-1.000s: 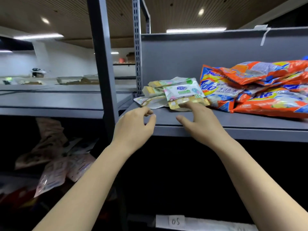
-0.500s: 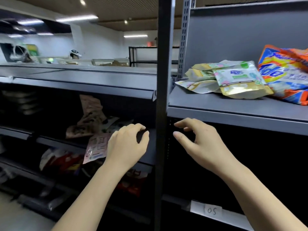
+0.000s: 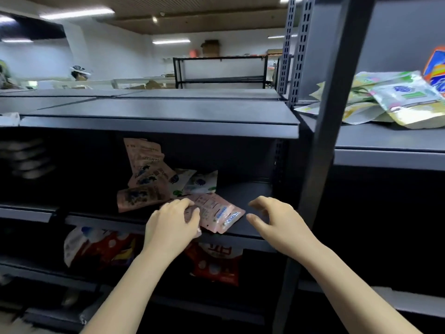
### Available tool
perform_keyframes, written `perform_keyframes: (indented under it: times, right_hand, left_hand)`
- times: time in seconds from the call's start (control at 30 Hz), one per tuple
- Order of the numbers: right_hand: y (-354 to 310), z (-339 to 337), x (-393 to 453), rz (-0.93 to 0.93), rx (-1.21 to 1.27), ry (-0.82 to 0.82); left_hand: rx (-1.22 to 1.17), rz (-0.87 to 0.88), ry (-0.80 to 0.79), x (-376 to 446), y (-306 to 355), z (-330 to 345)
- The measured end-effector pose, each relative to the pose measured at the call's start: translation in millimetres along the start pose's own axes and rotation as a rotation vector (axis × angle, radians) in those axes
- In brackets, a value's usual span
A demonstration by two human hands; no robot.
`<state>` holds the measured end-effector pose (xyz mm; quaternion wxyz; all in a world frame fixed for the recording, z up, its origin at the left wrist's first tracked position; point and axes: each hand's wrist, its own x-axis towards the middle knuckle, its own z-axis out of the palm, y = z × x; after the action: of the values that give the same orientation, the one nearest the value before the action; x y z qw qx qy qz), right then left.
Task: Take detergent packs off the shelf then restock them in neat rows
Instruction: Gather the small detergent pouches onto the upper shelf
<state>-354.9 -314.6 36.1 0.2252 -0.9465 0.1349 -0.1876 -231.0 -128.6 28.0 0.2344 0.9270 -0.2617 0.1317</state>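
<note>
Having dropped from the upper shelf, left hand [image 3: 172, 224] gripping pink packs [image 3: 216, 212] lying rightward; right hand [image 3: 277, 221] hovering spread just beside.

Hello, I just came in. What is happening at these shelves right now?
A person is reaching into a dark metal shelf unit. The left hand rests on a pink pouch lying flat at the front edge of the middle shelf, fingers curled over it. The right hand hovers beside it, fingers spread, holding nothing. More pink pouches lie jumbled behind. Green and white packs sit on the higher shelf to the right.
</note>
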Motion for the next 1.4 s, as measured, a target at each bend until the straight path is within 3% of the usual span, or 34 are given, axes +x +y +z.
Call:
perform_keyframes:
  times: [0.33,0.9,1.07,1.23,1.4]
  right_hand:
    - [-39,75,62,0.227,-0.027,-0.038]
    - [-15,129,152,0.400,0.040,-0.176]
    - [-5,147,174,0.389,0.063,-0.149]
    - [6,169,203,0.405,-0.100,-0.152]
    - [12,192,219,0.502,-0.190,-0.159]
  left_hand:
    - [0.064,0.022,-0.126,67,-94,7]
    - [0.057,-0.083,-0.348,151,-146,83]
    - [0.077,0.010,-0.292,158,-146,110]
    - [0.257,0.152,-0.248,181,-162,135]
    - [0.368,0.160,-0.242,183,-175,166]
